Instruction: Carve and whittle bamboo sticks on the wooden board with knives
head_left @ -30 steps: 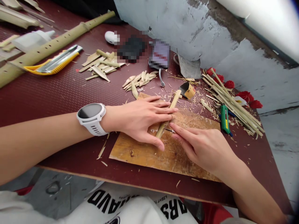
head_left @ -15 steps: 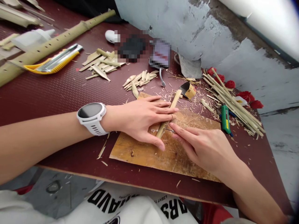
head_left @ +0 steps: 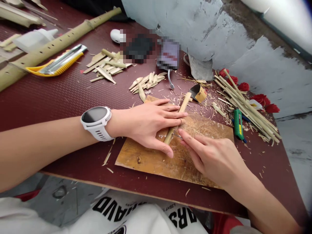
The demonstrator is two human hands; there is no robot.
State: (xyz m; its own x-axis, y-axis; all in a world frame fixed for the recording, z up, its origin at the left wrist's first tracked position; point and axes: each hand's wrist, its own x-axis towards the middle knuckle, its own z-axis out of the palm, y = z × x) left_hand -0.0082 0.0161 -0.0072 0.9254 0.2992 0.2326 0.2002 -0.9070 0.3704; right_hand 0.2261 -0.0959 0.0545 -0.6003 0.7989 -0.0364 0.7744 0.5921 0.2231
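A narrow bamboo strip [head_left: 184, 103] lies slantwise on a worn wooden board [head_left: 143, 156]. Across its middle rests my left hand [head_left: 156, 122], fingers spread and pressing it flat against the board. My right hand [head_left: 209, 152] is closed in a pinch around a thin metal blade [head_left: 177, 135]. Its handle, if it has one, is hidden in the hand. The blade's tip touches or nearly touches the strip's right edge, just beside my left fingers; I cannot tell which. Fine shavings are scattered over the board near the strip.
Beyond the board lie bamboo offcuts [head_left: 148, 81], curled sandpaper [head_left: 198, 93] and a pixelated device [head_left: 168, 55]. To the right are thin bamboo sticks [head_left: 251, 110], a green cutter [head_left: 238, 123] and red flowers [head_left: 243, 86]. A yellow cutter [head_left: 58, 65] rests against a bamboo flute [head_left: 60, 39] at left.
The whole view has shifted slightly. Both hands keep nearly the same place on the strip, and the blade has barely moved.
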